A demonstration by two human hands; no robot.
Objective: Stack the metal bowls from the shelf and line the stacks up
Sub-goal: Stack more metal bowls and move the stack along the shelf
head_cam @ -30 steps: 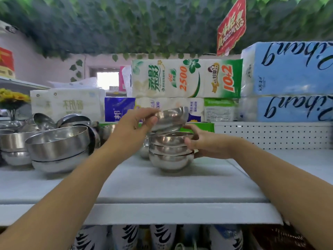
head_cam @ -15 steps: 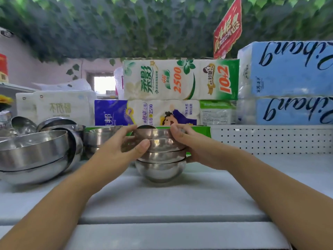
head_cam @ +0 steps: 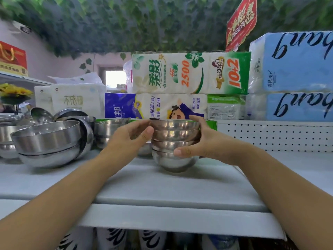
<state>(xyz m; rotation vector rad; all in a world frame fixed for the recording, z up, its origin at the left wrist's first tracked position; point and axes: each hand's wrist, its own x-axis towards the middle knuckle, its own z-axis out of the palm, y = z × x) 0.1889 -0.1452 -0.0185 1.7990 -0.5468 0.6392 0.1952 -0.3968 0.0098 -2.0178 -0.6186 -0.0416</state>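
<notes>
A stack of small metal bowls (head_cam: 175, 147) stands near the middle of the white shelf (head_cam: 162, 188), and both hands hold it. The left hand (head_cam: 129, 139) curls its fingers and thumb on the top bowls at the left side, while the right hand (head_cam: 205, 143) wraps its fingers round the right side, with the thumb pressed low on the front. Bigger metal bowls (head_cam: 48, 139) sit to the left, apart from the stack, and packs of paper rolls (head_cam: 189, 73) are piled behind.

Pinkish wall (head_cam: 54, 58), one small bright window (head_cam: 115, 78), fake ivy (head_cam: 144, 24) overhead, white pegboard (head_cam: 270, 136) behind the shelf (head_cam: 162, 192).
</notes>
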